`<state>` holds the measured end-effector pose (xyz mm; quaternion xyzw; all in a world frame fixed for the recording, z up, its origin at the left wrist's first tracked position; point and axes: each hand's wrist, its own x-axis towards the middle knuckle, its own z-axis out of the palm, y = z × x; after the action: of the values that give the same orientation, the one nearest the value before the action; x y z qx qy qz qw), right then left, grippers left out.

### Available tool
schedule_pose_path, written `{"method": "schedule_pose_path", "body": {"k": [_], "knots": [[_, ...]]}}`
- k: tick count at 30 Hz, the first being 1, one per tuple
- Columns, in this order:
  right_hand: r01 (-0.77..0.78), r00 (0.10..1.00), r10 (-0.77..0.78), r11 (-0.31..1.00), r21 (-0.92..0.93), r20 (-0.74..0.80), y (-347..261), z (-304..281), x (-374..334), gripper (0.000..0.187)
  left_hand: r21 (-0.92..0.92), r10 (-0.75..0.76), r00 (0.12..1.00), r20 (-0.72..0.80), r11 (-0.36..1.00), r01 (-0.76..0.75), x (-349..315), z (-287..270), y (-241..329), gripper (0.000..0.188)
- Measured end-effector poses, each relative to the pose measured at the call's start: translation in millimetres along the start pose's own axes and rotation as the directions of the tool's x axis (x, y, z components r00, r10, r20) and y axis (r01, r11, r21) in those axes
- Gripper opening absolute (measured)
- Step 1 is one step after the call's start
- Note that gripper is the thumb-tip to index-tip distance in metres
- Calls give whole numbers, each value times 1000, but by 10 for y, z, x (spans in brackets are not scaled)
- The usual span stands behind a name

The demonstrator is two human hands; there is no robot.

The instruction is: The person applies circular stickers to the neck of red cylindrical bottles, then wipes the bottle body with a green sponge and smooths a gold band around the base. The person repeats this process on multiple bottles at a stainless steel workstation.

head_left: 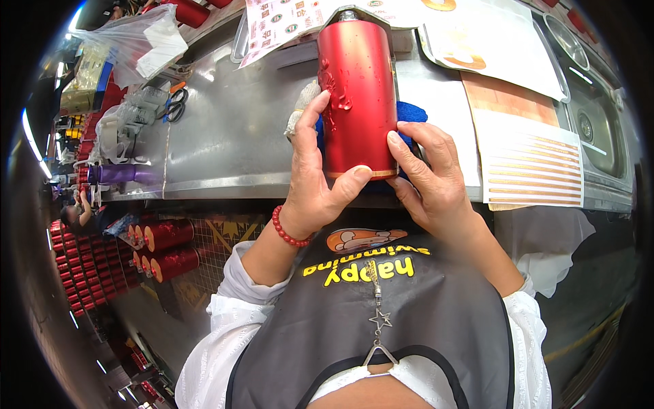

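A glossy red bottle (357, 88) lies on its side in front of me, its neck pointing away and a thin gold band round its near end. A raised relief and small drops show on its surface. My left hand (317, 167) holds it from the left, with the thumb on the near end and a finger along the side. A whitish knit covering (302, 109) shows beside that finger. My right hand (432, 163) grips the lower right side with bent fingers. Blue cloth (411, 113) sticks out from under the bottle.
A white sheet with gold strips (535, 160) lies on a brown board to the right, before a steel sink (599, 129). Black scissors (176, 103) and a plastic bag (139, 41) are on the left of the steel table (231, 136). Red bottles (170, 235) stand lower left.
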<state>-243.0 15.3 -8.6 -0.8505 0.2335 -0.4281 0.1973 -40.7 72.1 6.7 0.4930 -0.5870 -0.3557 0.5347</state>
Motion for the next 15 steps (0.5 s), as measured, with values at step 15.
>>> {"method": "schedule_pose_path", "body": {"k": [15], "knots": [[-337,885,453,783,522,-109,-54,-64,-122,51,742,570,740,357,308,-595,-206,-176,96,31]]}}
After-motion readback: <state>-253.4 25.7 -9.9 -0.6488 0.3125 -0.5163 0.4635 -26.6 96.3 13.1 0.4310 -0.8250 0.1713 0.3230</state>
